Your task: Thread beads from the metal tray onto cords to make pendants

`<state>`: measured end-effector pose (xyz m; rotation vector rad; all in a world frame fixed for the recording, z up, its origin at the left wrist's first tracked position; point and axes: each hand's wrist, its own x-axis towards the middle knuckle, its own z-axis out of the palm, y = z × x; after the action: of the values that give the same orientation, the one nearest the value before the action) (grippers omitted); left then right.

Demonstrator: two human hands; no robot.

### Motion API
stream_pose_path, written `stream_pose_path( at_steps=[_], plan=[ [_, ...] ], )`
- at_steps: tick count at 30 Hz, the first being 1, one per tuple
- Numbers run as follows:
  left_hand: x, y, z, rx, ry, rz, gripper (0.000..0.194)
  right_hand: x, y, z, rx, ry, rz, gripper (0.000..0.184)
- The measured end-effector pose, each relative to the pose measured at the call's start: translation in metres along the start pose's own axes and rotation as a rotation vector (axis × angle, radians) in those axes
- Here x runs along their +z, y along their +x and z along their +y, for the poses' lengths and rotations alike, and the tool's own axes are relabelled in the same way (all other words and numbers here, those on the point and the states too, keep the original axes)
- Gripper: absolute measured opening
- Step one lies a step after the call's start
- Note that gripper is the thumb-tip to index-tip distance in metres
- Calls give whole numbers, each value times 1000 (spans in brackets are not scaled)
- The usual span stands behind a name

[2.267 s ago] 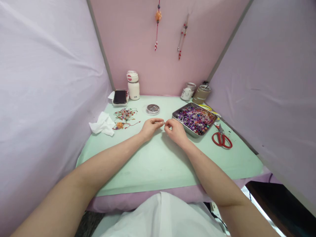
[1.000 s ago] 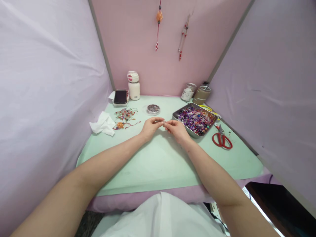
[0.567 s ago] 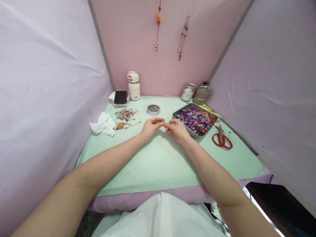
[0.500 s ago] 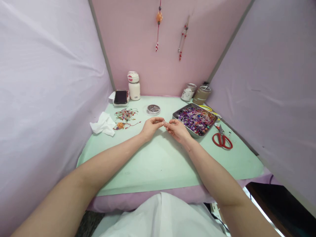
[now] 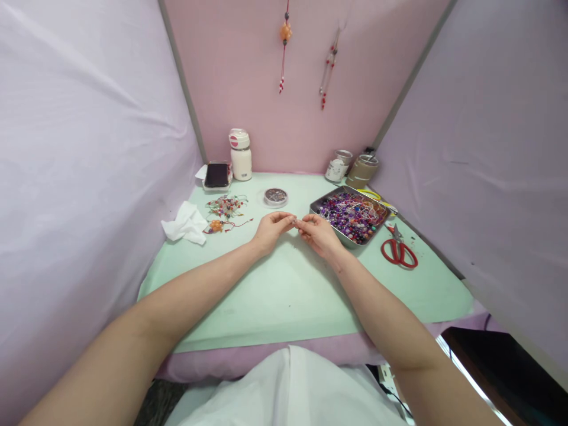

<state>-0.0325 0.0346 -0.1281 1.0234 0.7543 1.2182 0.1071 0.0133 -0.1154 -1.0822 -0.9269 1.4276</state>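
Note:
Over the middle of the green table mat, my left hand and my right hand meet fingertip to fingertip. Both are closed in a pinch. Whatever lies between the fingertips is too small and too covered to name. Just right of my right hand is a metal tray filled with purple, red and dark beads and loose thread. Beyond my left hand stands a small round clear container with tiny dark pieces in it.
Red-handled scissors lie right of the tray. To the left are beaded strings, an orange bead ornament and a white tissue. A phone, a white bottle and jars stand at the back.
Both hands stay in nearly the same place, still pinched together. The fingertips have shifted slightly, and the small pale bit seen between them before is now mostly covered.

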Motion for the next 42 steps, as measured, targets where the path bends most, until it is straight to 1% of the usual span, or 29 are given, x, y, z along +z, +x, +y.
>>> stream_pose_path(
  at_steps=[2,4,6,9,11,13,15,18,20,25,28,33,37,42],
  plan=[
    [2,-1,2,-1,-28,31,22,0,1,2,-42,-61,-6,48],
    [4,-1,3,1,-20,61,22,1,1,4,-119,-180,-8,43],
    [4,-2,3,8,2,82,21,2,1,5,-248,-339,1,38],
    [5,-4,1,23,43,75,20,4,-2,6,-446,-560,34,29],
    [6,-5,-1,32,69,55,19,4,-3,5,-527,-663,64,23],
    [6,-5,-3,45,116,61,18,3,-4,5,-576,-736,79,17],
    [5,-4,-2,63,175,106,15,2,-4,6,-601,-809,72,13],
    [5,-2,4,86,199,193,8,1,-4,7,-594,-926,48,7],
    [6,-3,10,93,172,212,8,0,-3,7,-582,-972,36,4],
    [10,-6,16,52,104,174,11,-1,-2,8,-552,-988,21,5],
    [11,-7,17,22,39,144,12,0,-1,9,-530,-942,9,6],
    [12,-8,18,26,27,127,16,1,-1,5,-468,-692,-7,20],
    [13,-8,17,30,16,118,16,1,-2,-1,-385,-507,-15,21],
    [14,-9,17,30,63,106,11,-1,-1,-2,-317,-398,33,19]
  ],
)
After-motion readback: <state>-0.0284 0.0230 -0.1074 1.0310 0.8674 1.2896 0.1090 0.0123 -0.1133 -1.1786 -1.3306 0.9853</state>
